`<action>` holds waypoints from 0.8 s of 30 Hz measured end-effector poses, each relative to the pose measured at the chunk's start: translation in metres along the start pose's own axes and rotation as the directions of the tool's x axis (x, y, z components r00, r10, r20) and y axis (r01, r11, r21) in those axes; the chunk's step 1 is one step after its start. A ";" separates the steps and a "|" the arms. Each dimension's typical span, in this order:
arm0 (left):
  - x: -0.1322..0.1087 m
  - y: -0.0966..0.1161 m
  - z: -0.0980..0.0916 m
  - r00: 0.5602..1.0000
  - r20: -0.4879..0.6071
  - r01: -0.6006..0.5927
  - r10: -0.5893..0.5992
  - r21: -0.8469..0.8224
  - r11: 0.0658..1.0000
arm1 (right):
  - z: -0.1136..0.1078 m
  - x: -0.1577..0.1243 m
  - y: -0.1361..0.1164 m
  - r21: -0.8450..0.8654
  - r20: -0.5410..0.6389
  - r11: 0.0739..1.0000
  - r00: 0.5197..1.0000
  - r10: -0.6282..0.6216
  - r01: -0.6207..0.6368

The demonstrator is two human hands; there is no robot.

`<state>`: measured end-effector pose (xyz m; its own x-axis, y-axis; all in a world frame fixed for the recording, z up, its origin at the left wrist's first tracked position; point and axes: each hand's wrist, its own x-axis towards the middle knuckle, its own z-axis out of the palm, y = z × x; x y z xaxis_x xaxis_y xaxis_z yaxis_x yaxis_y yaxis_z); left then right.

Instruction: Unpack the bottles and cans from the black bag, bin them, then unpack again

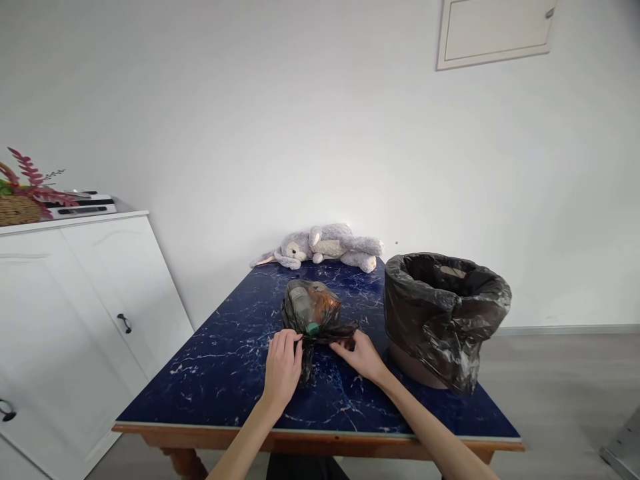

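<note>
A filled black plastic bag (327, 310) lies on the blue marbled table (215, 353), its thin film showing a bottle with a green cap and something orange-brown inside. My left hand (284, 360) is closed on the gathered neck of the bag, at its near left side. On the right, my right hand (363, 357) pinches a twisted end of the same bag, pulled out sideways. A loose tail of film hangs down between the hands. The fingertips are partly hidden by the black film.
A bin (445, 320) lined with another black bag stands at the table's right edge. At the back, against the wall, a grey plush rabbit (325, 247) lies on its side. To the left is a white cabinet (100, 300) with a woven basket (20, 208) on top.
</note>
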<state>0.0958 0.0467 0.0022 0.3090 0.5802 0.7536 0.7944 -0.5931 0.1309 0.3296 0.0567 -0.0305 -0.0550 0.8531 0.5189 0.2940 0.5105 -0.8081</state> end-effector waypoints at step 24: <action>-0.001 0.013 -0.008 0.989 0.135 -0.037 0.057 -0.150 0.988 | -0.006 -0.008 -0.009 -0.090 -0.115 0.991 0.987 -0.110 0.099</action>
<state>0.1017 0.0340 0.0087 0.4216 0.6150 0.6663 0.6951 -0.6911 0.1981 0.3333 0.0445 -0.0260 0.0229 0.7740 0.6328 0.3719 0.5810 -0.7240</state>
